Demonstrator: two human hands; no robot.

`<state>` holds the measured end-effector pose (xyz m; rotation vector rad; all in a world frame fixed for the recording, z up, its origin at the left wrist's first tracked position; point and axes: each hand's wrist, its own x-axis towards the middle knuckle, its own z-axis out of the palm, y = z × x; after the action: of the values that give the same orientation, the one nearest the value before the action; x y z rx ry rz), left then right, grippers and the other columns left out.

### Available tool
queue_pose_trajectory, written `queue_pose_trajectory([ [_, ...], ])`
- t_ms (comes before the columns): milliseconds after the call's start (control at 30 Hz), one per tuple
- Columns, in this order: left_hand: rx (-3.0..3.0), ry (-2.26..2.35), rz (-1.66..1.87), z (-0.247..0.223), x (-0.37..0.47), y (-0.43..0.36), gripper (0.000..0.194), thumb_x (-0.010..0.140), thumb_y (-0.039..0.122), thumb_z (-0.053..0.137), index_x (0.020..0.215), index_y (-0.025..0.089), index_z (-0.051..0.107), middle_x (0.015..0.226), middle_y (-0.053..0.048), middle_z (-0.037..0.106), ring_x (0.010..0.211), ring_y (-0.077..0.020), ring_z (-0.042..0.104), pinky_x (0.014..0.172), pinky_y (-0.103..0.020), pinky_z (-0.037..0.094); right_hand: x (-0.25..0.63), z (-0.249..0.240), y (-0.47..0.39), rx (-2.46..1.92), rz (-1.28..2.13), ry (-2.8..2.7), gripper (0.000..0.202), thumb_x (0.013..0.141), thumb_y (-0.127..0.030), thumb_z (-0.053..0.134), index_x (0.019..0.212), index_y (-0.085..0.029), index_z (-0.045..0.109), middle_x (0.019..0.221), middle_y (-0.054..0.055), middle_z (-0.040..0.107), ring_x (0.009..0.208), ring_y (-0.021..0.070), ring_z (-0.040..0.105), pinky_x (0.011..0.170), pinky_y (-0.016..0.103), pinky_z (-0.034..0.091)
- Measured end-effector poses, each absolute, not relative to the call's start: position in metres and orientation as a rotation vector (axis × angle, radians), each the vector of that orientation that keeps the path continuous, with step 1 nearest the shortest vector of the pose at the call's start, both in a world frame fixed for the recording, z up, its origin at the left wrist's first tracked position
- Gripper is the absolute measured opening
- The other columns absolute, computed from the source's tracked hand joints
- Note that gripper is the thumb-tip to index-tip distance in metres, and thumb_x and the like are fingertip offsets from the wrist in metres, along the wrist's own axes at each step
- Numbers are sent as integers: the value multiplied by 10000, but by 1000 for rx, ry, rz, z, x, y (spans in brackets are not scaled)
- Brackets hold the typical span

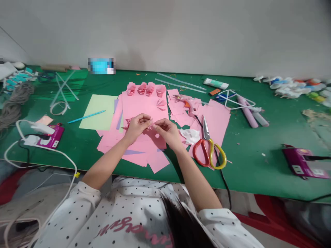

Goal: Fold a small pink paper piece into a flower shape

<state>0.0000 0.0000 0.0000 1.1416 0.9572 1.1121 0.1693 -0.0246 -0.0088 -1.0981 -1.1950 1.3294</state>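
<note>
Both hands meet over the middle of the pink sheets (144,103), w/ a small folded pink paper piece (151,124) pinched between them. Left hand (137,125) grips its left end w/ thumb + fingertips closed on it; right hand (167,130) pinches the right end the same way, fingers curled. So the piece lies at 3 o'clock from the left hand, 9 o'clock from the right, long axis running roughly 9-to-3, both hands equally near, touching it. Piece looks thin, matte, creased, pleated; exact fold shape too small to tell. At 12 o'clock from the hands, a row of finished pleated pink fans (146,89), same paper. Scissors (209,148) w/ red + yellow glossy plastic handles and metal blades lie at 3-4 o'clock, near the right hand, beside crumpled white tissue (190,135). Pale green sheet (99,112) w/ a blue pen (86,116) at 9-10 o'clock. All on a green felt-like table (258,144).
</note>
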Motion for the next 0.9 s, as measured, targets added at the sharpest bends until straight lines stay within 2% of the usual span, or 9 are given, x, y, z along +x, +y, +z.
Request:
queue_pose_trajectory([
  [433, 1171, 1021, 1059, 2, -1, -2, 373, 750, 434, 869, 899, 167, 657, 666, 41, 619, 532, -99, 603, 484, -211, 475, 170, -5, -26, -1169, 1287, -1182, 328, 769, -503, 835, 803, -201, 710, 697, 6, 691, 628, 142, 619, 545, 265, 515],
  [633, 1207, 993, 1076, 2, 0, -4, 377, 736, 433, 885, 882, 169, 659, 691, 34, 632, 554, -95, 613, 511, -209, 493, 169, -3, -26, -1184, 1270, -1183, 311, 767, -493, 817, 792, -206, 700, 680, 3, 685, 619, 144, 610, 547, 272, 507],
  [900, 1214, 1052, 1101, 0, 1, -4, 374, 769, 460, 856, 885, 166, 657, 689, 29, 622, 544, -93, 611, 468, -193, 466, 168, -4, -26, -1206, 1289, -1202, 360, 788, -547, 791, 823, -201, 696, 686, 0, 666, 615, 139, 594, 533, 263, 504],
])
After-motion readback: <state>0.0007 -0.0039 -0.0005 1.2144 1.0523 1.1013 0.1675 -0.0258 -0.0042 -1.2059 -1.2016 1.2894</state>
